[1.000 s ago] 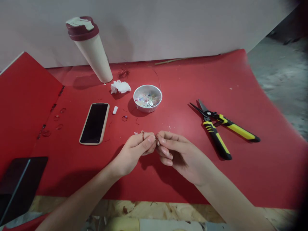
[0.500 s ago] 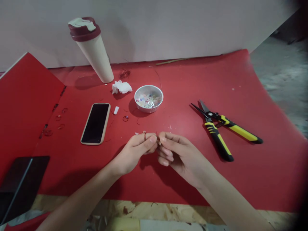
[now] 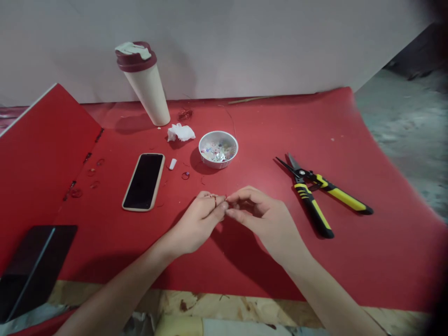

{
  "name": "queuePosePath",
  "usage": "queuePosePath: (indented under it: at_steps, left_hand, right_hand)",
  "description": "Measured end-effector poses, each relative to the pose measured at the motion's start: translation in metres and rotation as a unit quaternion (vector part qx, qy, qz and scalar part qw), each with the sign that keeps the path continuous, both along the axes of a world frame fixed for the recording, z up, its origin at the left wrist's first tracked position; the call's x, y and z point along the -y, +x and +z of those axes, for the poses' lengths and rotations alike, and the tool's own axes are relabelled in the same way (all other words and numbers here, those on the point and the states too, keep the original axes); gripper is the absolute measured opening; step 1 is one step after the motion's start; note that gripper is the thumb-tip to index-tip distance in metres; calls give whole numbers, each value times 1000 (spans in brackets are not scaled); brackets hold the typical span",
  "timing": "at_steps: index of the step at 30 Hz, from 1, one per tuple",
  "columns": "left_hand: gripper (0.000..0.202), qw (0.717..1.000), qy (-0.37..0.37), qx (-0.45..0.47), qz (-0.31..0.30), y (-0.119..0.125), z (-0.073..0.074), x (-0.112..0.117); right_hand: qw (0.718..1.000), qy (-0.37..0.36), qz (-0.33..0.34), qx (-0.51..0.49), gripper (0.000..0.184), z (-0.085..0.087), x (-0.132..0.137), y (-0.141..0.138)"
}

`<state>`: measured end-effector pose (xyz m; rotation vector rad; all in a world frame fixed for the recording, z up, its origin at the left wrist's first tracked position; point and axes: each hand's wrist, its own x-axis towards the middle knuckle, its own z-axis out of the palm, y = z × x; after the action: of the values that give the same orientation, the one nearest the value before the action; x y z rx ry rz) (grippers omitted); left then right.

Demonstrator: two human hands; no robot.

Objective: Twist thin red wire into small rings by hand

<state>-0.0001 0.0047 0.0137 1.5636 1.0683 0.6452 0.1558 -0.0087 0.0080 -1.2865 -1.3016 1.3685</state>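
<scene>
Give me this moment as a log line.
left hand: wire ring at fingers | right hand: fingertips at wire end | nearby: bowl of beads

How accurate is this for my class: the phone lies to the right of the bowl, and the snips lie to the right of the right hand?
Not quite: the head view shows the phone to the left of the bowl. The snips do lie to the right of the right hand.
</scene>
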Motion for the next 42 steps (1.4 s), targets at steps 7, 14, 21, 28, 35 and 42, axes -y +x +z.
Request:
queuePosePath:
  at_steps: [7, 14, 21, 28, 35, 42]
  left_hand:
    - [33, 995, -74, 32, -56, -2, -2, -7]
    - [34, 980, -143, 114, -82, -3, -12, -7]
    - [34, 979, -136, 127, -82, -2, -9, -6]
    - [31, 984, 100, -121, -86, 4, -9, -5]
    - [25, 928, 283, -231, -69, 5, -16, -2]
    - [29, 963, 218, -156, -14, 7, -8, 2]
  right_hand:
    - [960, -173, 16, -221, 21, -8, -4, 0]
    - [896, -224, -22, -382, 16, -16, -4, -4]
    - [939, -146, -42, -308, 15, -9, -8, 5]
    - [998, -33, -44, 3, 15, -2, -2, -2]
    - [990, 2, -61, 125, 22, 2, 3, -7]
    - [985, 63, -85, 139, 25, 1, 7, -9]
